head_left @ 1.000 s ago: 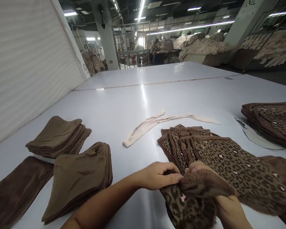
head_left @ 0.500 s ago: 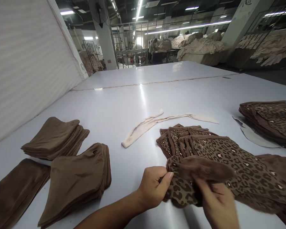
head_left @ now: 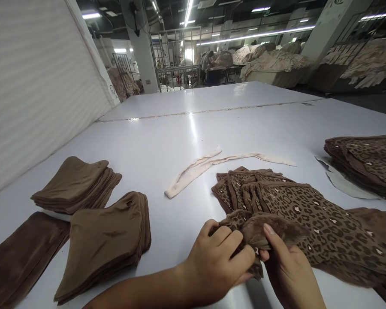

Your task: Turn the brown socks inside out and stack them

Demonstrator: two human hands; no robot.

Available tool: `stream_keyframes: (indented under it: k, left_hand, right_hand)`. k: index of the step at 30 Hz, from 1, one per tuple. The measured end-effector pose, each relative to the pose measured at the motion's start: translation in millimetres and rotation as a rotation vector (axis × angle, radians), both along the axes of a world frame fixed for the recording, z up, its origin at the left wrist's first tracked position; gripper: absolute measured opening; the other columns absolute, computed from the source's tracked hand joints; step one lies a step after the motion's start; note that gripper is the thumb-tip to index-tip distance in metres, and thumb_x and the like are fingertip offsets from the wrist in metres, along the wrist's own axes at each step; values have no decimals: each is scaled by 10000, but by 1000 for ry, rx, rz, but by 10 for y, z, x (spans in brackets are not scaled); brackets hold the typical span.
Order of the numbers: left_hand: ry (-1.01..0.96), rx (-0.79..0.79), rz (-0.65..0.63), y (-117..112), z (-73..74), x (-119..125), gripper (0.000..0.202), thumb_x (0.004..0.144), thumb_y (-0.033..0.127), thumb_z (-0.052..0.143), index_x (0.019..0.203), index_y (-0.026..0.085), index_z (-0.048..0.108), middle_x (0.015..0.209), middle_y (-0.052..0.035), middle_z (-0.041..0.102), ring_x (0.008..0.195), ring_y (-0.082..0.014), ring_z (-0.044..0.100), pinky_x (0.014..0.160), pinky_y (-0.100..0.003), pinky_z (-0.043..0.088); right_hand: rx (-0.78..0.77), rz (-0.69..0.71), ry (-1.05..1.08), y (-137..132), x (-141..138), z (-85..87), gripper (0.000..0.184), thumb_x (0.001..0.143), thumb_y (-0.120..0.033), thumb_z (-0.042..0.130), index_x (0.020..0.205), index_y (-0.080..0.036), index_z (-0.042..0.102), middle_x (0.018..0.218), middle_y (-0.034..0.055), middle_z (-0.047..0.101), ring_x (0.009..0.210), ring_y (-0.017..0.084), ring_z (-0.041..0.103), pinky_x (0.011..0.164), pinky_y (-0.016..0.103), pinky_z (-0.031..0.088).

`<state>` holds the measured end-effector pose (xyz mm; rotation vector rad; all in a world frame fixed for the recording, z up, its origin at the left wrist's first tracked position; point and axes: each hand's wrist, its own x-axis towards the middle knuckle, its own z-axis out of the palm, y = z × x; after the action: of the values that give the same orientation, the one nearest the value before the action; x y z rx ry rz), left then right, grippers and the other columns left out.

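Both my hands hold one leopard-print fabric piece [head_left: 260,227] with a fuzzy brown underside, low in the middle of the view. My left hand [head_left: 220,259] is closed over its left end, fingers curled round the cloth. My right hand [head_left: 287,268] grips it from below, thumb pressed on top. The piece lies just in front of a fanned pile of leopard-print pieces [head_left: 309,214] on the white table [head_left: 186,137].
Two stacks of plain brown pieces [head_left: 75,184] [head_left: 106,240] and a darker brown stack [head_left: 19,257] lie at left. A cream fabric strip [head_left: 206,165] lies mid-table. Another leopard-print stack [head_left: 365,161] sits at right. A person works far behind among heaps of pale fabric.
The piece was lifted and turned between my hands, then drawn together; my left hand now covers its left end and my right thumb has come on top.
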<state>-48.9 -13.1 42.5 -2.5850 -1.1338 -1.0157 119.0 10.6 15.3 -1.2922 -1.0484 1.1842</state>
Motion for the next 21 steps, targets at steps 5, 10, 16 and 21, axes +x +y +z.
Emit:
stream_keyframes:
  k: [5,10,16,21]
  left_hand:
    - [128,41,-241,99,-185,68,236,850,118,411,644,164,517,581,4,438,557,-136,375,542,-287,288]
    - [-9,-52,-418,18,-255,118,303,881,224,427,589,172,488,570,0,477,537,-132,388,503,-292,293]
    - [-492,-724,-375,160,-107,-117,380,899,433,424,637,171,506,585,11,514,532,-90,456,530,-209,386]
    - [-629,-1060,10,411,-38,-169,275,851,417,490,775,163,564,762,6,576,697,-124,505,631,-233,417]
  right_hand:
    - [-155,-29,44,-88,-59,134,473,677,-483,710,418,-195,438,398,-18,469,384,104,428,390,226,354]
    - [-104,-143,64,46,14,118,505,684,-491,703,403,-197,404,372,-38,423,347,80,372,347,208,311]
    - [64,87,-48,33,111,-87,292,683,-444,707,566,-184,645,552,28,631,518,167,575,515,256,501]
    - [208,210,-195,-36,129,-130,284,706,-384,683,934,-222,732,914,82,725,909,285,653,867,407,499]
